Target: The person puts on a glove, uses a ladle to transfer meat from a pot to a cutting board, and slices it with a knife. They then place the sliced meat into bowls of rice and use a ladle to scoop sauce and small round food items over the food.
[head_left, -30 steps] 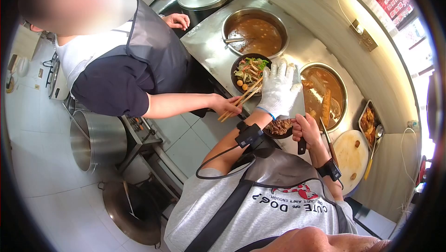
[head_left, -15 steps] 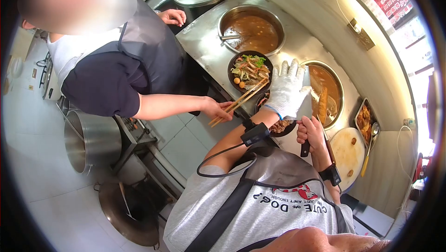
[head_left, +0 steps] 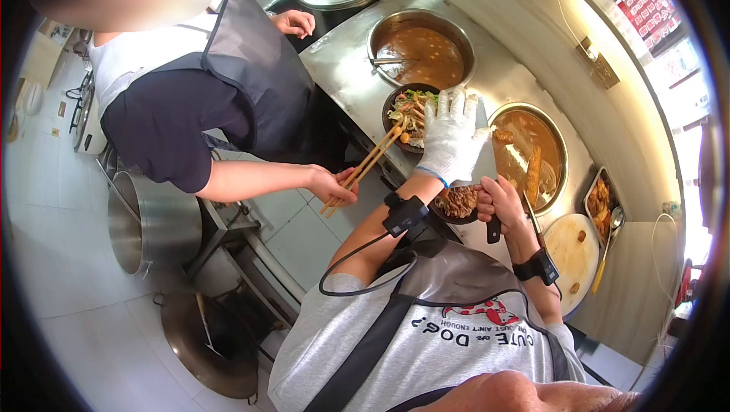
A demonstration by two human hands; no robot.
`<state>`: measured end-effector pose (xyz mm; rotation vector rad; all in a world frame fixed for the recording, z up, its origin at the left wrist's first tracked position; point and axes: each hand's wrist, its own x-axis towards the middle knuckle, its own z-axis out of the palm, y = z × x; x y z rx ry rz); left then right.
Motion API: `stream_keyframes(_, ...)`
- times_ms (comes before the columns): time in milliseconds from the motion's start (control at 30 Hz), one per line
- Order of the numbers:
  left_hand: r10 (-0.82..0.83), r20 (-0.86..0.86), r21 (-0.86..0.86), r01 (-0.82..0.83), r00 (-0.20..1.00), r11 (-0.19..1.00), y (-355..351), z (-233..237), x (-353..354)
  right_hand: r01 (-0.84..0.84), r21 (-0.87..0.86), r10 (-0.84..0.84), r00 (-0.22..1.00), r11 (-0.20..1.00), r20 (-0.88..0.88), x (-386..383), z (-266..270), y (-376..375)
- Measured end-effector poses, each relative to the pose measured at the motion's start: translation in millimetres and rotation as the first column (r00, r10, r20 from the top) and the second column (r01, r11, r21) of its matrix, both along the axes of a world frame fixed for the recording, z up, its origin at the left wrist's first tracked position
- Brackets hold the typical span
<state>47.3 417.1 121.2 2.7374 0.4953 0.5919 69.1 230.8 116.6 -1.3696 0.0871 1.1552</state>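
Observation:
My left hand [head_left: 450, 138], in a white glove, is stretched flat with its fingers apart against a cleaver blade [head_left: 484, 155], over the right edge of a dark bowl [head_left: 389, 117]. Anything between palm and blade is hidden. My right hand [head_left: 502, 203] is closed round the cleaver's black handle [head_left: 493, 229]. Greens, pale strips and a small round yellowish piece show in the bowl. Below my left hand, another bowl holds chopped brown meat [head_left: 458, 202], partly covered by my wrist. A co-worker's hand [head_left: 338, 186] holds long wooden chopsticks [head_left: 372, 160], tips at the first bowl.
Two pots of brown broth, one farther off [head_left: 422, 47] and one at the right [head_left: 549, 146], are set in the steel counter. A round cutting board [head_left: 570, 264], a tray of food [head_left: 598, 203] and a yellow-handled ladle [head_left: 601, 269] lie at the right. The co-worker stands at the left.
My left hand and the cleaver have moved left, over the edge of the upper bowl, uncovering more of the meat bowl. The co-worker's chopsticks have drawn back a little to the left.

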Motion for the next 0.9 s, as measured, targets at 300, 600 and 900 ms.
stream_keyframes(300, 0.132, -0.007, -0.011, -0.132, 0.991, 0.991, 19.5, -17.7, -3.8, -0.143, 0.016, 0.144, 0.989, 0.990, -0.016, 18.8, -2.9, 28.9)
stream_keyframes(600, 0.028, -0.042, 0.081, -0.025, 0.999, 0.996, 21.3, -3.1, 12.5, -0.038, 0.114, 0.049, 0.994, 0.993, -0.094, 19.8, -15.0, 21.8)
stream_keyframes(900, -0.087, -0.022, 0.089, 0.088, 0.996, 0.992, 35.0, -6.8, 12.3, 0.002, 0.164, 0.015, 0.995, 0.987, -0.098, 8.3, -34.8, 36.2)
